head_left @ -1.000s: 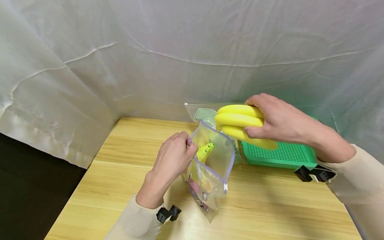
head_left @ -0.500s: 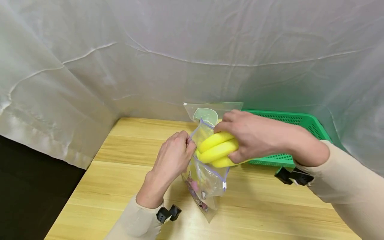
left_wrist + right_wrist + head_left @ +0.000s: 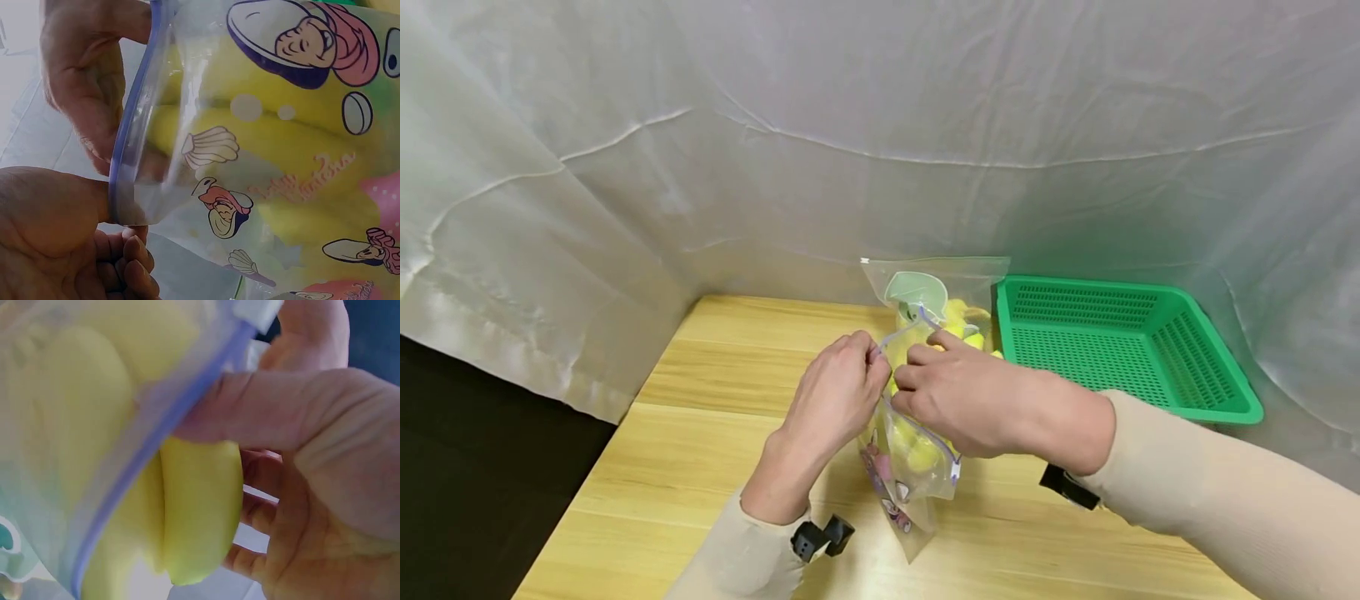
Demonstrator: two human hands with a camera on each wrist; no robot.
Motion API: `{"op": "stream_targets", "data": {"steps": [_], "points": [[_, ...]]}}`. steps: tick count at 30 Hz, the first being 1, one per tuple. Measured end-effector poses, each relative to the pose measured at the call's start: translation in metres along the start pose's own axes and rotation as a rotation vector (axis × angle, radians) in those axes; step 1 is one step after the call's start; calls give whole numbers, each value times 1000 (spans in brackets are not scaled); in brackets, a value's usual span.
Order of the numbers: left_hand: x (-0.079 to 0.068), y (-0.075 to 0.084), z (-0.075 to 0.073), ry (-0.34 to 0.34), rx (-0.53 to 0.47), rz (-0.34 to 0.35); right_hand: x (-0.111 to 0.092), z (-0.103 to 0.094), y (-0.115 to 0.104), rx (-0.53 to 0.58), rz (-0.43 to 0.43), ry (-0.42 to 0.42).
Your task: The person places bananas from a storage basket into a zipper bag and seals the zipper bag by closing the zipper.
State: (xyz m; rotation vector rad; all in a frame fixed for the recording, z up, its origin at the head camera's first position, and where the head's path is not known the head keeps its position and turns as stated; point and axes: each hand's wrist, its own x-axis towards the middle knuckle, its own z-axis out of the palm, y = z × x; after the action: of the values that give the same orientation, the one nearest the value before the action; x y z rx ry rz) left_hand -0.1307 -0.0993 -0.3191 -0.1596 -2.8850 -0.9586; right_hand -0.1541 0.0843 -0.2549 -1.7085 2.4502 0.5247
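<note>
My left hand (image 3: 835, 392) pinches the purple-edged mouth of a clear zip bag (image 3: 244, 150) printed with cartoon figures and shells. In the head view the bag hangs tilted, its lower corner close over the table and its white slider (image 3: 956, 472) near the right hand. My right hand (image 3: 970, 396) reaches into the mouth, holding a bunch of yellow bananas (image 3: 201, 509), thumb over it and fingers behind. Most of the bunch is inside the bag, showing through the plastic; one banana end juts past the purple edge in the right wrist view.
A second clear zip bag (image 3: 970, 268), with a pale green print and yellow contents, lies behind the hands. Right of it, a green perforated basket (image 3: 1217, 415) stands against the grey curtain (image 3: 880, 142). The wooden table (image 3: 700, 475) ends at the left beside a dark area.
My right hand has brought the bananas left and down from above the basket into the bag's mouth, and the bag now bulges. The left hand stays in place, gripping the edge.
</note>
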Motion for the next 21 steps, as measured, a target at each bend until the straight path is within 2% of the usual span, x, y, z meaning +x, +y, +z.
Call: {"op": "stream_targets", "data": {"steps": [3, 7, 9, 11, 13, 15, 18, 21], "points": [[0, -3, 0, 2, -6, -13, 1, 6, -2, 7, -12, 35], [-1, -6, -1, 4, -23, -47, 0, 13, 3, 90, -15, 76], [-2, -7, -3, 4, -32, -66, -1, 18, 7, 102, -16, 151], [-3, -8, -4, 1, -38, -81, -4, 22, 14, 101, 10, 264], [-4, -9, -5, 1, -44, -89, -9, 27, 21, 96, 67, 376], [-5, -9, -6, -2, -49, -93, -15, 31, 29, 111, 150, 449], [-6, -10, -7, 1, -52, -101, -25, 35, 35, 159, 305, 453], [-6, -11, -7, 2, -47, -103, -33, 40, 37, 227, 455, 379]]}}
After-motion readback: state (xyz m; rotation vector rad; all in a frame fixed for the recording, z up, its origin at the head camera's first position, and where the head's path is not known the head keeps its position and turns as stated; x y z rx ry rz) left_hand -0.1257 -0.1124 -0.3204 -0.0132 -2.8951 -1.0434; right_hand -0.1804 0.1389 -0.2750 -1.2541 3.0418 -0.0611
